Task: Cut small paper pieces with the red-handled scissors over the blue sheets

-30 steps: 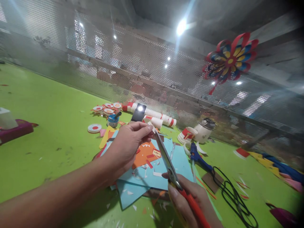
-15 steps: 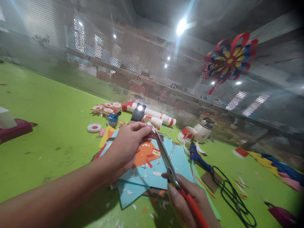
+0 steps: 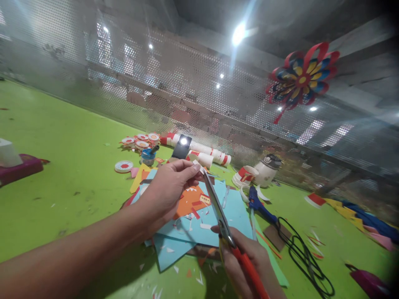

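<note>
My left hand point(image 3: 168, 191) is raised over the paper pile, thumb and fingers pinched on a small white scrap of paper point(image 3: 197, 165). My right hand point(image 3: 246, 259) grips red-handled scissors point(image 3: 220, 214), whose closed blades slant up to the pinched scrap. Under both hands lie light-blue paper sheets point(image 3: 215, 226) and an orange piece point(image 3: 188, 199), littered with small cuttings, on the green table point(image 3: 62, 158).
Behind the pile are red-and-white paper cups point(image 3: 205, 155), round paper discs point(image 3: 139, 143), a blue glue bottle point(image 3: 148, 157), a lit phone point(image 3: 181, 146) and a white pot point(image 3: 268, 170). A blue glue gun point(image 3: 260, 207) with black cord lies right. A paper flower point(image 3: 301, 81) hangs on the mesh wall.
Nearly nothing has changed; my right hand and the scissors have crept slightly left and up, and the left hand keeps its pinch.
</note>
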Motion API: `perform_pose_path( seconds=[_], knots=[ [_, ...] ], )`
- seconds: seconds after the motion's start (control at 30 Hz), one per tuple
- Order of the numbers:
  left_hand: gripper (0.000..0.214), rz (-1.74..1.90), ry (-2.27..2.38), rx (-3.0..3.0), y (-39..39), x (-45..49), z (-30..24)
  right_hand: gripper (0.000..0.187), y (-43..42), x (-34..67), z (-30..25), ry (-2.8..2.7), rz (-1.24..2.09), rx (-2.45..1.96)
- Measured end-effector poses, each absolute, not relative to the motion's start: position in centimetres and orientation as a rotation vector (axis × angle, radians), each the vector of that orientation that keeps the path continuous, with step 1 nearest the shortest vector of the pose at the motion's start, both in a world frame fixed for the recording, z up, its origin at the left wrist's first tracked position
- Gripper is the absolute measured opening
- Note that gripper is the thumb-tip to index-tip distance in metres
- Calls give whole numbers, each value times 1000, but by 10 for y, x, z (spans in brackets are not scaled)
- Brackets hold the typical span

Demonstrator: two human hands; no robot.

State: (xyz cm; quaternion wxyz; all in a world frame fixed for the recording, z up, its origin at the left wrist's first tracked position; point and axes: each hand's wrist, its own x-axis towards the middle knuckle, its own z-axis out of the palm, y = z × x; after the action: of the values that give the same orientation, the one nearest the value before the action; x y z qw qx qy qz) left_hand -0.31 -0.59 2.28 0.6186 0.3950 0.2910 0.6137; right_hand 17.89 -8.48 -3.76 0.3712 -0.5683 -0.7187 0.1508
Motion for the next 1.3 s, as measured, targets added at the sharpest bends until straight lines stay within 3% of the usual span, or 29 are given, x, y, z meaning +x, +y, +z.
perform_pose_path(
  seconds=[0.33, 0.73, 1.3],
  knots=[
    [12, 1411, 681, 916, -7, -3, 23, 28, -86, 175, -34, -1839, 327, -1488],
    [11, 1408, 727, 923, -1, -11, 28, 35, -87, 177, -29, -1809, 627, -1458],
    [13, 1394, 697, 1051, 7, -15, 26, 29, -87, 181, -31, -1880, 596, -1445]
  ],
)
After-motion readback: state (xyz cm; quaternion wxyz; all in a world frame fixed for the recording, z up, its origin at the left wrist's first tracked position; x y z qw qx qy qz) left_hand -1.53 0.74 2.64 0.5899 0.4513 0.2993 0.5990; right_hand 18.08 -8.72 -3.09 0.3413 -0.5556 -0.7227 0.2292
